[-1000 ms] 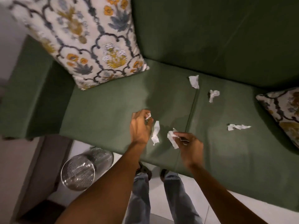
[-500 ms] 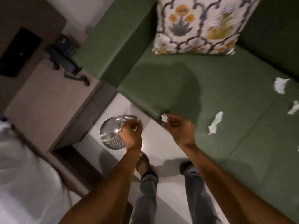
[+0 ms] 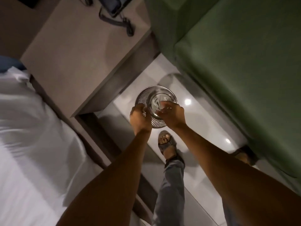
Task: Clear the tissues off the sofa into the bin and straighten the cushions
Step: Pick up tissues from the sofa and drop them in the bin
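Shiny white floor (image 3: 200,128) beside green sofa (image 3: 244,62). Both hands, left hand (image 3: 138,117) and right hand (image 3: 172,114), over round metal bin (image 3: 143,97). Fingers blurry, grip unclear.

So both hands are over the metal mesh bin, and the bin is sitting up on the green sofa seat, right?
Not quite. Both hands, left hand and right hand, are over the metal mesh bin, but the head view shows it standing on the white floor beside the green sofa, not on the seat.

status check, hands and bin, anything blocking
Both hands over the bin: left hand at the rim, right hand over the mouth. Grip on tissues too blurred to tell. White scraps inside bin. Nothing in the way.
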`<move>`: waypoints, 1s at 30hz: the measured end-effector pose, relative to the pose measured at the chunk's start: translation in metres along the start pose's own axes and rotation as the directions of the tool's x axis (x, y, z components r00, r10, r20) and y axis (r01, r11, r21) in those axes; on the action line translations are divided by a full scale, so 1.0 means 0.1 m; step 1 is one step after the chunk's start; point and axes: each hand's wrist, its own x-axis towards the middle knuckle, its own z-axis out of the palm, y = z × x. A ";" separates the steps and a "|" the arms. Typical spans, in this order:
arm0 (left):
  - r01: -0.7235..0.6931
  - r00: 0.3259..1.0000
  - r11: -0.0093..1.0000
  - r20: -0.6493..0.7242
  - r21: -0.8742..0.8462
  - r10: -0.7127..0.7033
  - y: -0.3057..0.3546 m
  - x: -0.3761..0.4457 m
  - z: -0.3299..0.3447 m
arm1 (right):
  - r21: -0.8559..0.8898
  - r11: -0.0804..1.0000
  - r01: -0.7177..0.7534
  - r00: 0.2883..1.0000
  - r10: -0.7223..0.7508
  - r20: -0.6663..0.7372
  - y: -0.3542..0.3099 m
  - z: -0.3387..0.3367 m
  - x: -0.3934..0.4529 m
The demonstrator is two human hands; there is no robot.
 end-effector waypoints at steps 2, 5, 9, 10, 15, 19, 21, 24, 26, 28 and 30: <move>0.032 0.999 0.999 0.027 0.016 -0.033 -0.02 0.03 0.04 | 0.023 0.998 -0.063 0.992 0.060 0.109 0.04 0.10 0.01; 0.043 0.998 0.999 0.055 -0.002 -0.043 0.01 0.01 0.06 | 0.064 0.992 -0.107 0.983 0.096 0.154 0.09 0.12 -0.01; -0.055 0.997 0.998 0.047 -0.019 0.056 0.14 -0.14 0.02 | 0.000 0.997 -0.074 0.986 0.073 0.151 0.15 -0.14 -0.14; -0.082 0.995 0.996 0.046 -0.022 0.083 0.19 -0.17 0.02 | -0.009 0.998 -0.060 0.987 0.061 0.146 0.16 -0.22 -0.17; -0.191 0.980 0.981 0.053 0.030 0.189 0.50 -0.34 0.10 | 0.097 0.993 -0.067 0.990 0.055 0.126 0.25 -0.65 -0.26; -0.290 0.953 0.956 0.106 0.044 0.284 0.89 -0.57 0.18 | 0.139 0.990 -0.020 0.997 0.010 0.076 0.35 -1.11 -0.33; -0.322 0.940 0.944 0.145 0.079 0.308 1.09 -0.68 0.23 | 0.170 0.985 -0.018 0.999 0.012 0.032 0.40 -1.31 -0.36; -0.414 0.899 0.905 0.201 0.095 0.389 1.42 -0.87 0.31 | 0.268 0.963 -0.043 0.998 0.053 -0.032 0.49 -1.68 -0.43; -0.506 0.853 0.858 0.204 0.093 0.481 1.62 -0.98 0.38 | 0.261 0.965 0.004 0.995 0.023 -0.097 0.58 -1.93 -0.48; -0.580 0.807 0.808 0.207 0.101 0.553 1.86 -1.12 0.49 | 0.273 0.962 0.025 0.990 0.013 -0.137 0.66 -2.22 -0.56; -0.643 0.761 0.757 0.210 0.114 0.614 2.10 -1.30 0.62 | 0.309 0.950 0.034 0.979 0.030 -0.199 0.78 -2.54 -0.64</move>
